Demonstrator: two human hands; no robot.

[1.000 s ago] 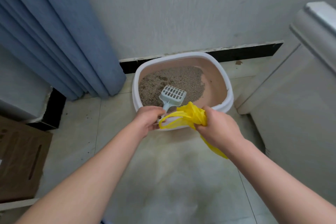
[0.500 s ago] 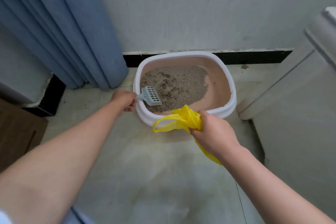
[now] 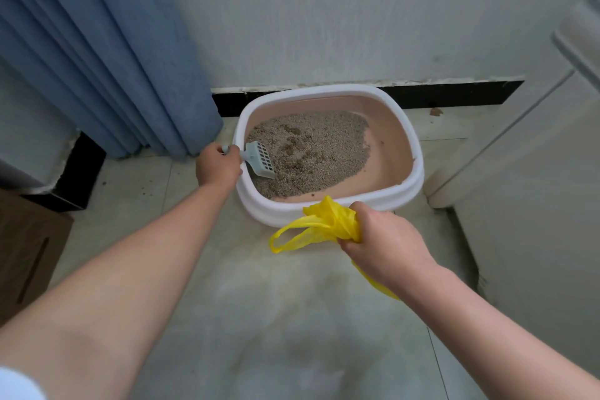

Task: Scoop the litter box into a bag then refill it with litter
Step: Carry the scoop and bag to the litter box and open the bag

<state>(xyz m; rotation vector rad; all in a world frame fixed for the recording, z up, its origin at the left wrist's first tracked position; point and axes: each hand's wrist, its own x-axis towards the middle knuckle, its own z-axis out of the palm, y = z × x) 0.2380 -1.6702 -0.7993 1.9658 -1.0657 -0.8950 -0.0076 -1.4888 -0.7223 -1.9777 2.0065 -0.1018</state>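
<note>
Litter box [image 3: 328, 92]: white rim, pink inside, on the tiled floor [image 3: 276, 318] against the wall.
Litter [image 3: 311, 153]: grey granules with darker clumps, heaped toward the box's left half; the right part of the pink bottom is bare.
Scoop [image 3: 261, 160]: pale blue, slotted, its head resting in the litter at the box's left edge.
Left hand [image 3: 217, 166]: grip curled round the scoop's handle, just outside the left rim.
Right hand [image 3: 384, 248]: grip closed tight round a bunched yellow plastic bag [image 3: 324, 224], held in front of the box's near rim; one handle loop hangs free to the left.
Curtain [image 3: 97, 42]: blue, hanging left of the box.
Cardboard box [image 3: 26, 250]: brown, at the far left edge.
</note>
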